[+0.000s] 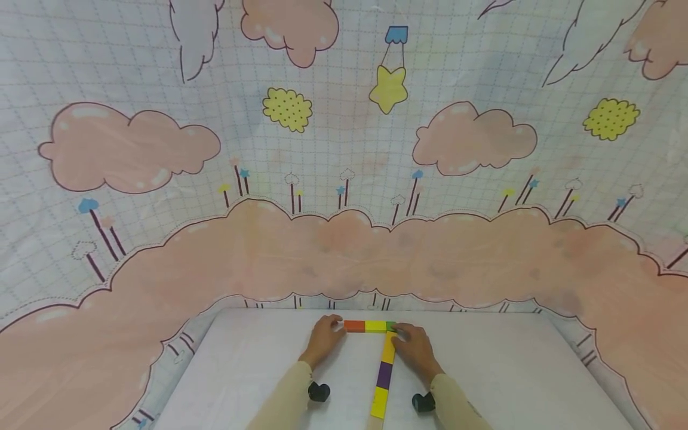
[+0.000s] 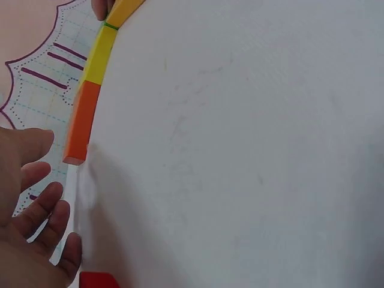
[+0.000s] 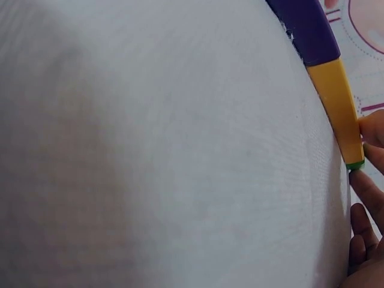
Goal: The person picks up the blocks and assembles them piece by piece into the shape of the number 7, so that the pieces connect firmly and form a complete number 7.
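Observation:
A row of blocks lies along the far table edge: an orange block [image 1: 355, 326], a yellow block [image 1: 375, 326] and a green block [image 1: 390, 326]. My left hand [image 1: 325, 337] is beside the orange block's outer end, fingers loosely bent and holding nothing; a gap shows in the left wrist view. My right hand [image 1: 415, 348] pinches the green block at the corner, its thumb by an amber block [image 3: 337, 108]. From that corner a second line runs toward me: the amber block, a purple block [image 1: 384, 375], a yellow block [image 1: 379, 402] and a pale one [image 1: 375, 423].
The white tabletop [image 1: 484, 358] spreads to both sides of the blocks. Behind it hangs a patterned cloth [image 1: 344, 251] with clouds and stars. Small black devices [image 1: 319, 392] sit at both wrists. A red object [image 2: 99, 280] shows at the bottom of the left wrist view.

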